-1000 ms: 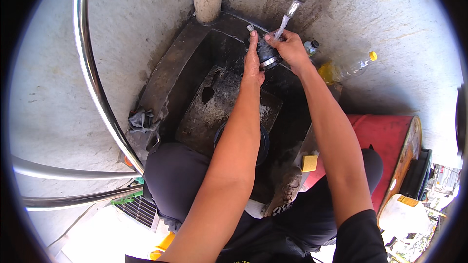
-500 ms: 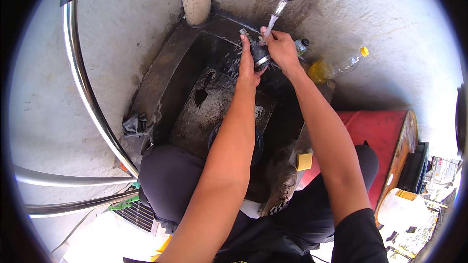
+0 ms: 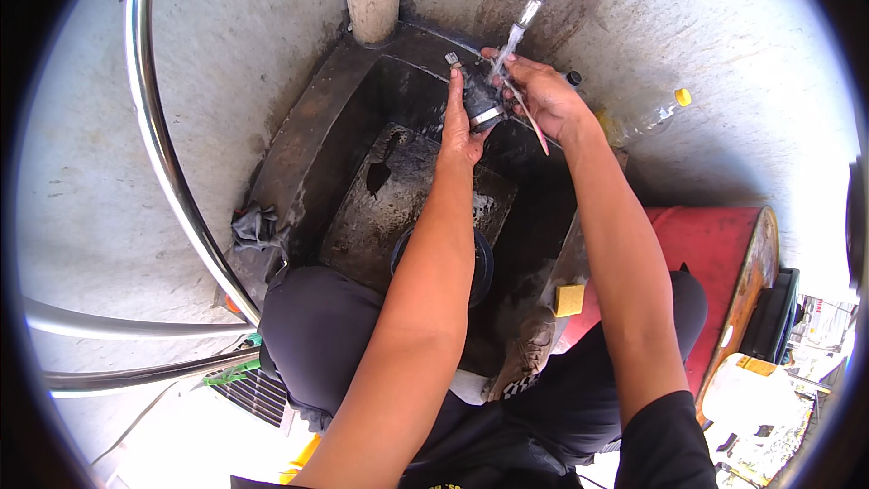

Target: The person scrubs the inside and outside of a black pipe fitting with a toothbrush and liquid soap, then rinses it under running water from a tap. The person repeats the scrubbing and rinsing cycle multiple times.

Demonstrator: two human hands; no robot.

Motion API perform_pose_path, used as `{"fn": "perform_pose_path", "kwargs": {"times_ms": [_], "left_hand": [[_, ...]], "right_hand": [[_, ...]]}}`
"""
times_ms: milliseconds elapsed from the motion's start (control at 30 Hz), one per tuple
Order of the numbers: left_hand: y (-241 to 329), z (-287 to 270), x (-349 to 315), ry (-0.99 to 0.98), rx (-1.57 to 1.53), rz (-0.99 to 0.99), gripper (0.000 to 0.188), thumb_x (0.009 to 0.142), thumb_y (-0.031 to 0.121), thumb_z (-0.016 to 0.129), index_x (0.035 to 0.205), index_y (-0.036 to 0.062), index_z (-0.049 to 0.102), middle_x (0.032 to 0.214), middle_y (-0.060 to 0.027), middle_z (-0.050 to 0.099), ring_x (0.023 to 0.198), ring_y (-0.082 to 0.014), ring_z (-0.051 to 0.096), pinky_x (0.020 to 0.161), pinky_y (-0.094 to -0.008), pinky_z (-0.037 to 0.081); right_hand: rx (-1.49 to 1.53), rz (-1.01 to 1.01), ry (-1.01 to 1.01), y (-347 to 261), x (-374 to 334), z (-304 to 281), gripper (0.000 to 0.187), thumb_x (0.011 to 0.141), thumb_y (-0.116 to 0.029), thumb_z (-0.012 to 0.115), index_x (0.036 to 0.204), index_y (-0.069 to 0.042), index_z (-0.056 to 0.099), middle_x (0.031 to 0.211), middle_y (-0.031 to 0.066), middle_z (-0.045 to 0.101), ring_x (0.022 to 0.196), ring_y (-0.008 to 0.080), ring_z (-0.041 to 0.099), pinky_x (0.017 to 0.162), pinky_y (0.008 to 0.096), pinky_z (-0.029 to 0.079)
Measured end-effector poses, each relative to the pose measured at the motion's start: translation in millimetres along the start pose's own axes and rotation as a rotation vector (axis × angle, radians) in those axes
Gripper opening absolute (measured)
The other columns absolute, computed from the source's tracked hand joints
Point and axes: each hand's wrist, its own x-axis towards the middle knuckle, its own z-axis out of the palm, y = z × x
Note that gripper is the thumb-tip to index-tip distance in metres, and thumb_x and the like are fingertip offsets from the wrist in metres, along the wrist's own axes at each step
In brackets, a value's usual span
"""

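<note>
Under the running tap (image 3: 532,2), my left hand (image 3: 463,131) is closed round a black cylindrical part (image 3: 482,101) with a shiny metal band near its lower end. A small pale fitting sticks out at its upper left. Water pours onto the part and over the fingers of my right hand (image 3: 550,101). That hand pinches a thin stick with a pink end (image 3: 541,138), slim like a toothbrush handle; its upper end is lost in the water and fingers. Both hands are above the far end of a dark stone basin (image 3: 312,158).
A dark round bowl (image 3: 484,272) sits in the basin, partly behind my left forearm. A yellow sponge (image 3: 569,301) and grey cloth (image 3: 256,226) lie on the rim. Beyond my right hand stand a yellow-capped bottle (image 3: 647,118) and a dark-capped one. A red drum (image 3: 692,263) is at right.
My right hand has shifted slightly right and turned, bringing the pink-ended stick into sight. The left hand keeps its hold on the black part, and the water still runs.
</note>
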Motion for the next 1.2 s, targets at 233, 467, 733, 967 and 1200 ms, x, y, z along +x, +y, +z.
{"fn": "perform_pose_path", "kwargs": {"times_ms": [233, 467, 733, 967, 1200], "left_hand": [[-12.3, -6.6, 8.4, -0.033, 0.108, 0.023, 0.047, 0.101, 0.055, 0.070, 0.127, 0.0166, 0.070, 0.110, -0.0033, 0.075, 0.101, -0.0185, 0.072, 0.091, -0.0380, 0.057], [-2.6, -6.5, 11.2, 0.067, 0.034, 0.000, 0.060, 0.098, 0.059, 0.069, 0.141, 0.0174, 0.059, 0.130, -0.0062, 0.068, 0.113, -0.0212, 0.068, 0.095, -0.0435, 0.055], [-2.5, -4.2, 19.0, 0.263, -0.077, 0.019, 0.063, 0.082, 0.063, 0.086, 0.120, 0.0154, 0.072, 0.108, -0.0011, 0.072, 0.098, -0.0173, 0.068, 0.087, -0.0402, 0.052], [-2.8, 17.1, 17.1, 0.391, -0.130, -0.009, 0.077, 0.075, 0.061, 0.093, 0.122, 0.0052, 0.069, 0.112, -0.0071, 0.071, 0.093, -0.0208, 0.068, 0.076, -0.0382, 0.054], [-8.2, 12.6, 23.7, 0.201, -0.055, -0.033, 0.046, 0.085, 0.040, 0.084, 0.115, 0.0057, 0.074, 0.112, -0.0077, 0.072, 0.096, -0.0216, 0.070, 0.083, -0.0385, 0.057]], "right_hand": [[-0.319, -0.146, 0.196, 13.9, 18.3, -7.7, 0.024, 0.103, -0.022, 0.072, 0.123, -0.013, 0.081, 0.097, 0.0007, 0.076, 0.081, 0.0146, 0.061, 0.069, 0.0302, 0.048], [-1.061, -0.265, 0.469, 18.1, 8.5, 31.8, 0.032, 0.103, -0.036, 0.068, 0.124, -0.016, 0.081, 0.105, 0.0198, 0.079, 0.103, 0.0409, 0.075, 0.089, 0.0496, 0.057], [-1.173, -0.425, 0.344, 27.9, 15.4, 38.6, 0.033, 0.104, -0.033, 0.066, 0.126, -0.011, 0.078, 0.103, 0.0269, 0.076, 0.103, 0.0471, 0.073, 0.090, 0.0545, 0.056], [-1.180, -0.661, 0.263, 41.0, 34.2, 1.3, 0.034, 0.106, -0.024, 0.062, 0.134, -0.008, 0.073, 0.113, 0.0264, 0.075, 0.109, 0.0456, 0.071, 0.092, 0.0521, 0.055], [-1.186, -0.614, 0.404, 59.6, 33.5, -12.5, 0.032, 0.103, -0.029, 0.067, 0.124, -0.006, 0.077, 0.115, 0.0216, 0.073, 0.111, 0.0444, 0.069, 0.095, 0.0534, 0.053]]}}
